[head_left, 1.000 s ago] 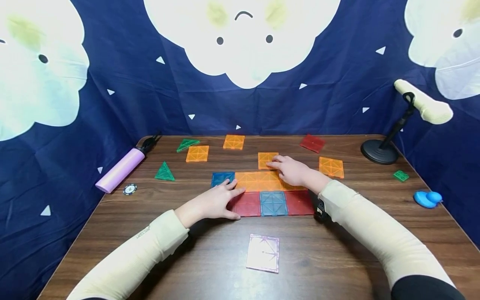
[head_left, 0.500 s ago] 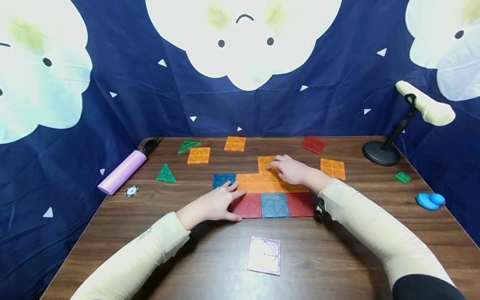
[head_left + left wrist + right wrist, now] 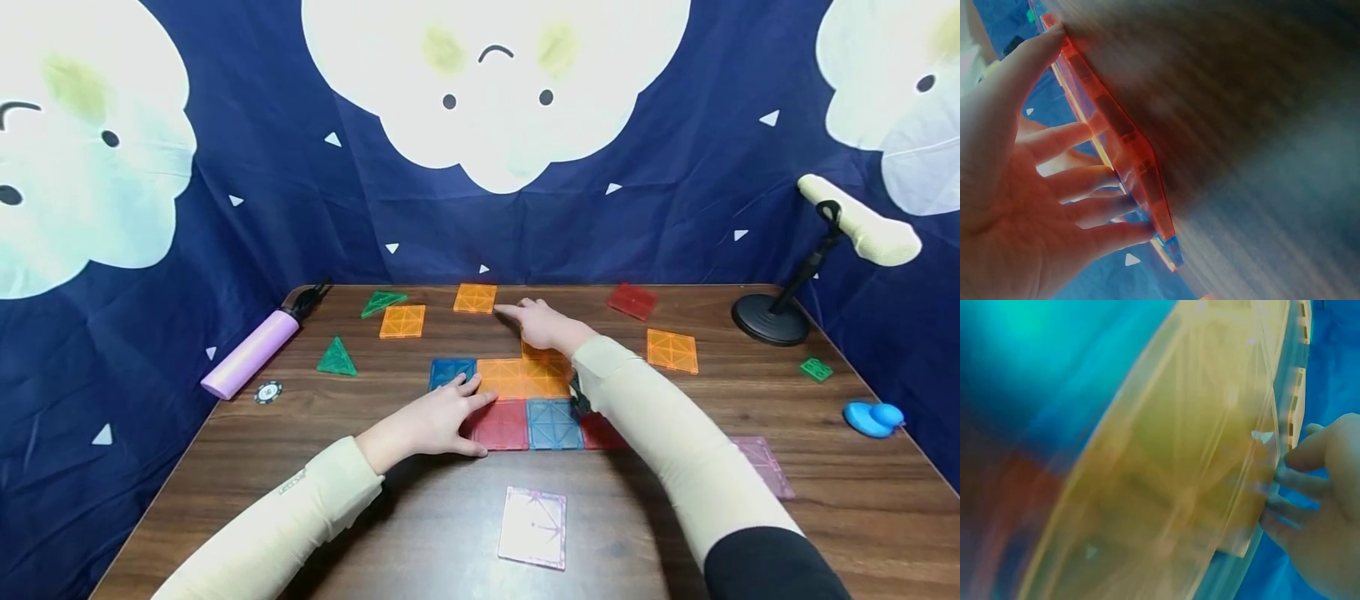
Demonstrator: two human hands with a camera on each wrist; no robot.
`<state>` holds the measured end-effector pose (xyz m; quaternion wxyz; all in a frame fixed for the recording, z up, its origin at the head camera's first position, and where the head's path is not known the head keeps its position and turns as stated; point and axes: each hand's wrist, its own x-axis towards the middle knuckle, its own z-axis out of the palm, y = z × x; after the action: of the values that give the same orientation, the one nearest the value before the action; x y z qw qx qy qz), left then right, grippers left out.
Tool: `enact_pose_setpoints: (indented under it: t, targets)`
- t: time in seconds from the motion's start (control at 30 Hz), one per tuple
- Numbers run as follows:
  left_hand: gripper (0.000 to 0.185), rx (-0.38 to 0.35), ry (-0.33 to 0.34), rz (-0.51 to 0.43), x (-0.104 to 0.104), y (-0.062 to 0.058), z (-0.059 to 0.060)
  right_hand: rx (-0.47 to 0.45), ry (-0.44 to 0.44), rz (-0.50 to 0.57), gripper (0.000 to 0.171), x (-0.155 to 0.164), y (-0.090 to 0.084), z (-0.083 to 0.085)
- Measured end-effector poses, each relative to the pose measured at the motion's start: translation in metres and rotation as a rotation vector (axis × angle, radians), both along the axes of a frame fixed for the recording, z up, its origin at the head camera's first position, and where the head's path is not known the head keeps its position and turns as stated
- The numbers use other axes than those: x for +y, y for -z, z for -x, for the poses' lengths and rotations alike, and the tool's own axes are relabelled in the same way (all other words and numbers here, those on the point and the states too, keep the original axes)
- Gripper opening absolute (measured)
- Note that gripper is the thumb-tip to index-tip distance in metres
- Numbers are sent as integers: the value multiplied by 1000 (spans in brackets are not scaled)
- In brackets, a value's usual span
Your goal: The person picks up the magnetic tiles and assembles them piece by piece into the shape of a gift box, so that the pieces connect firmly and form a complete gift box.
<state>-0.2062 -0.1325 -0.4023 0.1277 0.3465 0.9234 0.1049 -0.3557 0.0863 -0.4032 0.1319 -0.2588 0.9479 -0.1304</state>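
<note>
Flat magnetic tiles make a joined patch in the middle of the table: a red tile (image 3: 501, 427), a light-blue tile (image 3: 553, 425) and another red tile in front, orange tiles (image 3: 498, 379) behind them. My left hand (image 3: 438, 415) rests at the patch's left side, fingers spread over the red tile's edge; a dark-blue tile (image 3: 448, 370) lies just beyond. My right hand (image 3: 542, 323) reaches over the patch, index finger stretched toward a loose orange tile (image 3: 475, 298) at the back. Under its wrist, an orange tile (image 3: 532, 348) adjoins the patch, partly hidden.
Loose orange tiles (image 3: 402, 322), green triangles (image 3: 337, 358) and a red tile (image 3: 632, 301) lie around. Pale purple tiles (image 3: 533, 527) sit nearer the front. A pink hand pump (image 3: 251, 354) and poker chip (image 3: 268, 392) are left; a stand (image 3: 771, 318) and blue duck (image 3: 873, 418) right.
My right hand first slid an orange tile back against the patch, then left it and moved leftward and farther back. The left hand has stayed in place.
</note>
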Motion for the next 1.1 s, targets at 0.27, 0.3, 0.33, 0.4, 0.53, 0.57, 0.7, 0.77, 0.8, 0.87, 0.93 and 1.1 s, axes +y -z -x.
enact_pose_setpoints:
  t: [0.27, 0.3, 0.33, 0.4, 0.53, 0.57, 0.7, 0.77, 0.8, 0.87, 0.93, 1.1]
  targets:
    - [82, 31, 23, 3, 3, -1, 1, -46, 143, -135, 79, -17, 1, 7]
    - [82, 32, 20, 3, 3, -1, 1, -52, 145, -127, 79, -17, 0, 6]
    - [82, 29, 17, 4, 3, -1, 2, -61, 143, -116, 78, -17, -1, 6]
    - [82, 23, 9, 3, 3, -2, 1, -74, 129, -87, 78, -14, -3, 2]
    - [82, 13, 2, 6, 2, -1, 1, -53, 33, -66, 73, -7, -6, -9]
    - [82, 11, 2, 5, 2, -1, 1, -38, 0, -64, 70, -5, -7, -13]
    - [81, 1, -2, -4, 1, 1, 1, 91, -156, -25, 44, -2, -9, -19]
    - [81, -3, -4, -7, 0, 2, 1, 173, -206, 18, 30, -3, -9, -18]
    - [81, -5, -4, -8, 0, 2, 1, 206, -215, 43, 25, -5, -7, -16]
    - [81, -12, -1, -8, 0, 2, 1, 217, -190, 102, 22, -10, -5, -12]
    - [81, -15, 3, -6, 0, 2, 1, 185, -142, 133, 28, -16, -1, -7]
    - [81, -11, 7, -2, 1, 0, 2, 98, -82, 75, 44, -30, 5, 2]
